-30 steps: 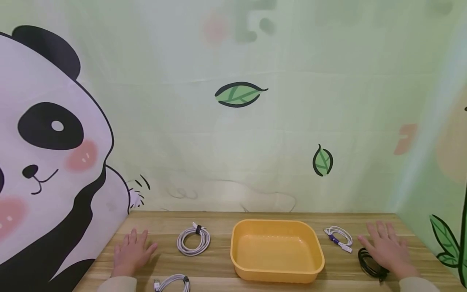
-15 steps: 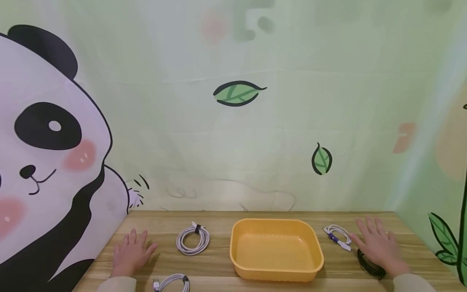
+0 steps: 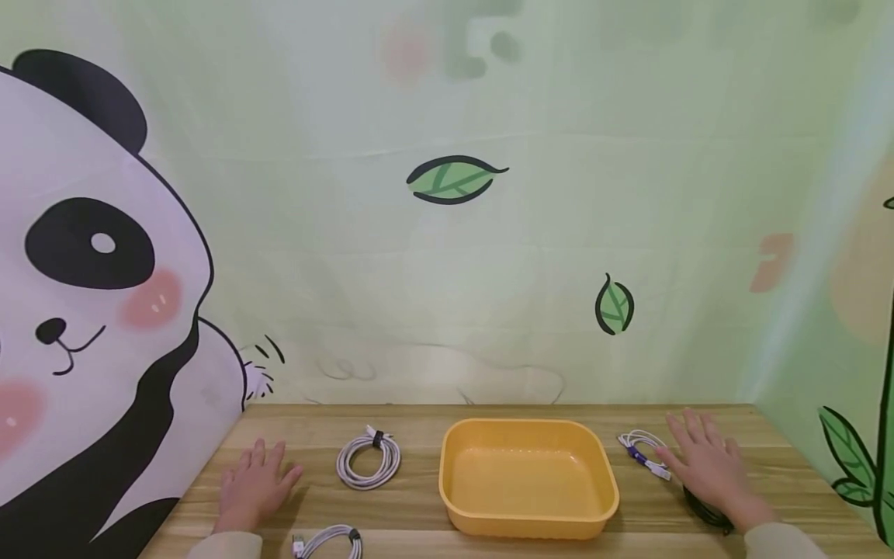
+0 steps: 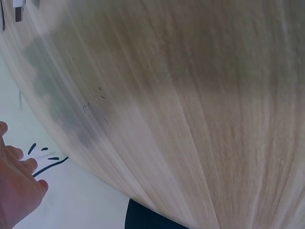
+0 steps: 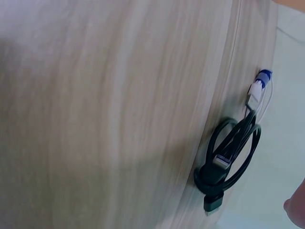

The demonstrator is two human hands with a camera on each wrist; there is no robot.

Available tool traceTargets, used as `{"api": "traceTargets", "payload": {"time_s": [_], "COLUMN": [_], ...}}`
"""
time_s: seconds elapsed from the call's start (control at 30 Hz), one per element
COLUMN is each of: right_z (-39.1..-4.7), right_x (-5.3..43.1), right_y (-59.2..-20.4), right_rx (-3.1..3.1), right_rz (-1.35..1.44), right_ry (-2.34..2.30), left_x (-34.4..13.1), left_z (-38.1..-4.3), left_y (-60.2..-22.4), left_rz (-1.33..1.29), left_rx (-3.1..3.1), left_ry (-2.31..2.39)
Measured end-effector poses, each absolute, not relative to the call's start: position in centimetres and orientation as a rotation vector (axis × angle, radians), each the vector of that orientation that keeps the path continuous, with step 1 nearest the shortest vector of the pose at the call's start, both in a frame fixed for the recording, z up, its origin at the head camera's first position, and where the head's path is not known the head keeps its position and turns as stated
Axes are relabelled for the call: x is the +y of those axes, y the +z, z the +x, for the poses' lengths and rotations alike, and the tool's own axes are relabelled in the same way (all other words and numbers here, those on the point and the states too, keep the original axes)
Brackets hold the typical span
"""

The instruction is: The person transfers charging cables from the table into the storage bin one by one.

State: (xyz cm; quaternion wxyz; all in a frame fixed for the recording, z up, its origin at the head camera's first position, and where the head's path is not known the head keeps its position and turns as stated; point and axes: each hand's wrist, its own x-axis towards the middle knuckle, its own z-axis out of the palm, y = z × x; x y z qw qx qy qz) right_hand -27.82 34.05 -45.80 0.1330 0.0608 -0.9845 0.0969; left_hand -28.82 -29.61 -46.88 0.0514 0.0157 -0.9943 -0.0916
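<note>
My left hand (image 3: 254,489) lies with spread fingers over the left of the table, holding nothing. To its right is a coiled light-grey cable (image 3: 389,470) with a black tie; nearer the front, a second pale USB cable (image 3: 328,534) is cut off by the frame's edge. My right hand (image 3: 712,470), fingers spread, is over a black USB cable (image 5: 248,125), which it partly hides in the head view. Its thumb overlaps the edge of a white cable (image 3: 639,456) with a blue tie; whether they touch, I cannot tell. No cable is gripped.
A yellow plastic tray (image 3: 528,526) stands in the middle of the wooden table (image 3: 412,419), between the pale cables and the right-hand ones. Behind the table hangs a green printed backdrop (image 3: 335,256) with a panda and leaves.
My right hand has shifted left and slightly away from me, from over the black cable toward the white one. The left hand stays about where it was, and the cables have not moved.
</note>
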Motion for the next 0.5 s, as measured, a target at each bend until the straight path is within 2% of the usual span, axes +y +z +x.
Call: {"api": "traceTargets", "payload": {"time_s": [0.5], "right_z": [-28.3], "right_x": [32.1], "right_y": [-45.1], "right_rx": [-2.87], "right_rz": [0.194], "right_ry": [0.311], "left_x": [-29.2], "left_z": [-28.9], "left_y": [-46.8], "left_rz": [0.024], "left_rx": [-3.024], "left_ry": [-0.272]}}
